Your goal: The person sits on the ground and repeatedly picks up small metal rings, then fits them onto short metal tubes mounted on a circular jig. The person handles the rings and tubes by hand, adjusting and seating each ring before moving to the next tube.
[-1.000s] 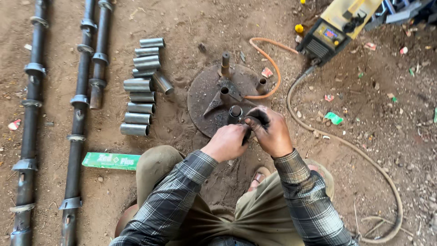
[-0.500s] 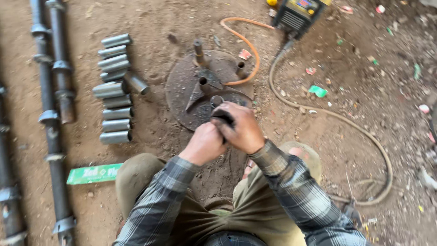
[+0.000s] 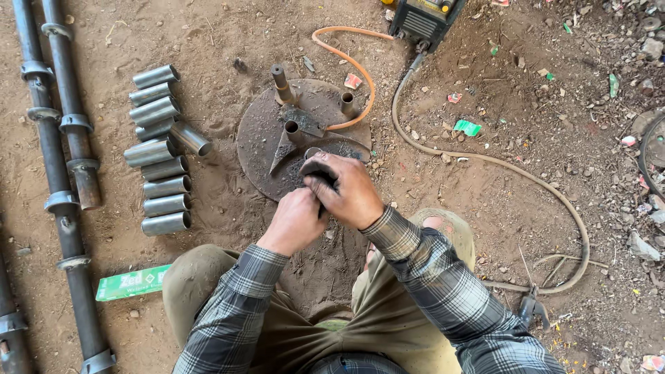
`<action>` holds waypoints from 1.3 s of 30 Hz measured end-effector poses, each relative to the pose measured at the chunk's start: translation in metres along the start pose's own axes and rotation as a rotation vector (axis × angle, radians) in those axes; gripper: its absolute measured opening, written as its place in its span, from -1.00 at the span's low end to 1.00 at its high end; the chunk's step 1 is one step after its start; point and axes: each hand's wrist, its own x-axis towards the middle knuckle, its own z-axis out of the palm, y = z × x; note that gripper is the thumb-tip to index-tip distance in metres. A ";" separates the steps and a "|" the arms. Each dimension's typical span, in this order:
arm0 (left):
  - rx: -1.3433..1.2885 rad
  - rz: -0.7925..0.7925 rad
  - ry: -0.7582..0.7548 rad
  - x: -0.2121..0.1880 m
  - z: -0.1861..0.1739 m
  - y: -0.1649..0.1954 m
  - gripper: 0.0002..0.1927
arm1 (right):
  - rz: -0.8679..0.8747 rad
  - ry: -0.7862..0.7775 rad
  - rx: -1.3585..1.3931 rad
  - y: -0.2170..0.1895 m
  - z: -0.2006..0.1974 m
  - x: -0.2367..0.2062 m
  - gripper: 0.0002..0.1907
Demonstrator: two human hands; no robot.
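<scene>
I squat over a round rusty metal plate (image 3: 260, 138) lying on the dirt, with short tube stubs (image 3: 279, 77) standing on it. My right hand (image 3: 350, 190) and my left hand (image 3: 298, 220) are pressed together at the plate's near edge. Both are closed around a small dark object (image 3: 317, 170). What the object is I cannot tell, since my fingers cover most of it.
Several short metal tube pieces (image 3: 158, 149) lie in a row at the left. Long pipes with collars (image 3: 66, 138) run along the far left. A welding machine (image 3: 424, 17) stands at the top, with an orange cable (image 3: 353, 66) and a grey hose (image 3: 499, 163). A green box (image 3: 131, 282) lies by my left knee.
The view has shifted and drawn closer. My hands stay together on the small dark object at the plate's near edge.
</scene>
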 end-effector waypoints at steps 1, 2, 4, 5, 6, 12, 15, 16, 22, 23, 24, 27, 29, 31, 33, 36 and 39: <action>-0.019 0.014 0.002 0.000 0.001 0.000 -0.83 | 0.014 -0.003 0.006 0.000 0.000 -0.001 -0.82; -0.037 0.027 0.005 -0.001 0.002 0.000 -0.84 | 0.028 -0.007 0.011 0.000 -0.001 -0.001 -0.82; -0.021 0.084 -0.005 -0.002 0.004 -0.001 -0.85 | 0.063 -0.007 0.026 0.002 0.001 -0.002 -0.81; 0.014 0.125 -0.017 -0.003 0.006 -0.001 -0.85 | 0.081 -0.010 0.034 0.003 0.002 -0.003 -0.80; 0.048 0.163 -0.029 -0.004 0.006 -0.002 -0.85 | 0.067 0.003 0.008 0.005 0.004 -0.003 -0.79; -0.023 0.088 -0.041 -0.015 0.014 0.000 -0.81 | 0.033 0.058 -0.105 0.018 0.008 -0.007 -0.69; -0.017 0.039 -0.143 -0.015 0.018 0.011 -0.76 | 0.117 0.060 0.132 0.023 0.006 -0.007 -0.78; -0.023 0.038 -0.166 -0.014 0.019 0.015 -0.74 | 0.131 0.066 0.155 0.024 0.005 -0.007 -0.80; -0.039 -0.015 -0.342 -0.001 0.023 0.027 -0.68 | 0.082 0.017 0.263 0.032 0.014 -0.002 -0.87; -0.026 -0.004 -0.364 0.002 0.024 0.027 -0.67 | 0.087 0.027 0.270 0.034 0.017 0.000 -0.90; -0.013 0.012 -0.388 0.004 0.026 0.024 -0.65 | 0.109 0.016 0.256 0.037 0.019 0.002 -0.92; -0.105 -0.001 -0.303 0.008 0.036 0.012 -0.68 | 0.184 0.027 0.205 0.052 0.031 0.012 -0.93; -0.015 0.067 -0.259 0.004 0.051 0.002 -0.74 | 0.284 0.005 0.142 0.065 0.037 0.012 -0.82; 0.074 0.138 -0.311 -0.008 0.068 -0.010 -0.81 | 0.182 -0.137 -0.135 0.077 0.051 0.001 -0.72; 0.116 0.203 -0.233 -0.027 0.085 -0.021 -0.82 | 0.184 -0.351 -0.194 0.086 0.068 -0.013 -0.66; 0.057 0.140 -0.298 -0.053 0.097 -0.032 -0.79 | -0.112 -0.398 -0.392 0.086 0.094 -0.032 -0.58; 0.041 0.230 -0.341 -0.062 0.087 -0.037 -0.74 | 0.157 -0.595 -0.461 0.075 0.110 -0.032 -0.73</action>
